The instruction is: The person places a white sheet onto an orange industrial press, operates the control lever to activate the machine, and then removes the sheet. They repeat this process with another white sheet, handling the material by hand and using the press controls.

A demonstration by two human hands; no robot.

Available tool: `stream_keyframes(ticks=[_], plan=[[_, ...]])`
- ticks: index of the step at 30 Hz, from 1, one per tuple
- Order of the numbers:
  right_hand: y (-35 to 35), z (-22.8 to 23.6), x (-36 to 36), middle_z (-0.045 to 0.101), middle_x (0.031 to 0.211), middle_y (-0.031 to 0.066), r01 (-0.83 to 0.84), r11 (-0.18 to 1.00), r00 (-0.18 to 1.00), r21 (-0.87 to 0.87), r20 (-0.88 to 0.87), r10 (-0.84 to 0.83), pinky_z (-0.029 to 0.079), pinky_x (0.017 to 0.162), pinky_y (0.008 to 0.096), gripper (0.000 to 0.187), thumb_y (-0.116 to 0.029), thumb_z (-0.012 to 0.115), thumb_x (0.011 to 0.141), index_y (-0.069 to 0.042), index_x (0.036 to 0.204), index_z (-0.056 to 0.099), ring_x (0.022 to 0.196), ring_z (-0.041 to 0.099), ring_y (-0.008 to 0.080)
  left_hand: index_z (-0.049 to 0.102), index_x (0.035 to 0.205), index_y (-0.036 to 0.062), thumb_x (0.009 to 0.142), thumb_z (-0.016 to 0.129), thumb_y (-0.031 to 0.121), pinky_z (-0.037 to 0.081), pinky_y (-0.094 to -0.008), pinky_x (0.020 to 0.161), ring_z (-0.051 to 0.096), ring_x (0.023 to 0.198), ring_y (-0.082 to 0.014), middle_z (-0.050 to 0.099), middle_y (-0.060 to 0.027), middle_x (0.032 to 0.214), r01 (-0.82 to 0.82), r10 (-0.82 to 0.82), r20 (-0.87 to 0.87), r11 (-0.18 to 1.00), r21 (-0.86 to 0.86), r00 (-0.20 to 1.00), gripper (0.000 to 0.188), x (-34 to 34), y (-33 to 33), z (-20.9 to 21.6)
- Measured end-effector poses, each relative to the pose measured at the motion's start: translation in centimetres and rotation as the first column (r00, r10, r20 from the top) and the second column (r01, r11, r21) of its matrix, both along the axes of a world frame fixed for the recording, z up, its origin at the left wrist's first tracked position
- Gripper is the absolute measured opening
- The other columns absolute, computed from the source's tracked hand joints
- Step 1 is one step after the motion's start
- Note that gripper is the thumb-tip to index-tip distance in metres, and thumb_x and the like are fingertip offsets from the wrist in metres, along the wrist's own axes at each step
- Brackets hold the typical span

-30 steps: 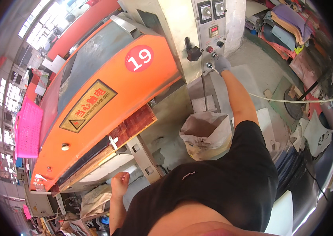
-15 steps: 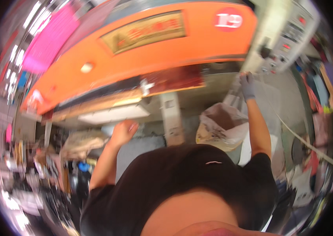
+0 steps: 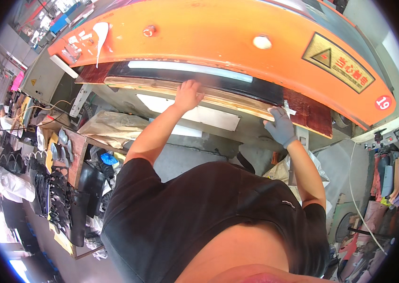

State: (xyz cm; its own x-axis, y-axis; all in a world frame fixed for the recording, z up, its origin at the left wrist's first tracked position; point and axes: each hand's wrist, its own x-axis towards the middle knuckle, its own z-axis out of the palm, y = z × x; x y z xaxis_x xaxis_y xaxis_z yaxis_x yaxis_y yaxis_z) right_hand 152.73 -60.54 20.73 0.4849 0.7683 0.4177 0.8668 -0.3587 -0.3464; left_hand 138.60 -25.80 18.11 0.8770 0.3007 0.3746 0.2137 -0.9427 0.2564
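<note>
A large orange machine [image 3: 199,35] spans the top of the view, with a layered wooden board [image 3: 237,100] under its beam. On the board lies a black sheet [image 3: 267,89], crossed by a bright pale strip. My bare left hand [image 3: 188,96] is at the board's front edge, fingers reaching over it and thumb apart. Further right, my right hand [image 3: 282,127], in a grey glove, is at the board's right part, its fingers stretched and thumb spread. A small white scrap [image 3: 289,108] shows beside those gloved fingertips. Neither hand visibly holds anything.
At left, a side table [image 3: 78,162] bears dark cut pieces and a blue bundle [image 3: 109,158]. Brown sheeting [image 3: 112,127] lies beneath the machine's left part. A pale bag [image 3: 279,172] stands by my right forearm. Coloured sheets [image 3: 388,179] and a cable [image 3: 356,198] are at right.
The view has swung left along the machine. My right hand has come from beside the control panel to the board. My left hand has risen to the board's front edge.
</note>
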Motion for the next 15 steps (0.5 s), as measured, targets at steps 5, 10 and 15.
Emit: stream_keyframes(ticks=[5, 10, 15], plan=[[6.0, -2.7, 1.7, 0.054, 0.11, 0.0155, 0.121, 0.97, 0.992, -0.211, 0.052, -0.113, 0.039, 0.088, 0.041, 0.051, -0.037, 0.062, 0.074, -0.003, 0.11, 0.053, 0.102, 0.052, 0.0326, 0.054, 0.112, 0.0091, 0.079, 0.054, 0.052, 0.026, -0.0523, 0.098, 0.042, 0.114, -0.03, 0.051, -0.013, 0.115, -0.135, 0.124, -0.252, 0.991, -0.024, 0.96, 0.054, 0.8, 4.7, -1.9], [7.3, -4.5, 2.0, 0.055, 0.107, 0.0146, 0.294, 0.897, 0.955, -0.33, 0.072, -0.287, 0.039, 0.087, 0.042, 0.053, -0.042, 0.062, 0.073, -0.006, 0.11, 0.053, 0.1, 0.053, 0.0319, 0.056, 0.112, 0.009, 0.073, 0.059, 0.056, 0.029, -0.0459, 0.097, 0.045, 0.11, -0.0285, 0.053, -0.0115, 0.11, -0.051, 0.065, -0.188, 0.996, 0.079, 0.98, 0.061, 0.0, 4.8, -2.4], [7.3, -5.3, 0.6, 0.058, 0.1, 0.0155, 0.369, 0.877, 0.928, -0.309, 0.065, -0.367, 0.041, 0.083, 0.042, 0.051, -0.046, 0.061, 0.072, -0.005, 0.103, 0.056, 0.095, 0.055, 0.0324, 0.056, 0.112, 0.0096, 0.069, 0.063, 0.057, 0.032, -0.043, 0.094, 0.045, 0.109, -0.0271, 0.053, -0.0098, 0.108, -0.072, 0.083, -0.301, 0.996, 0.048, 0.95, 0.064, -0.8, 4.0, -2.3]])
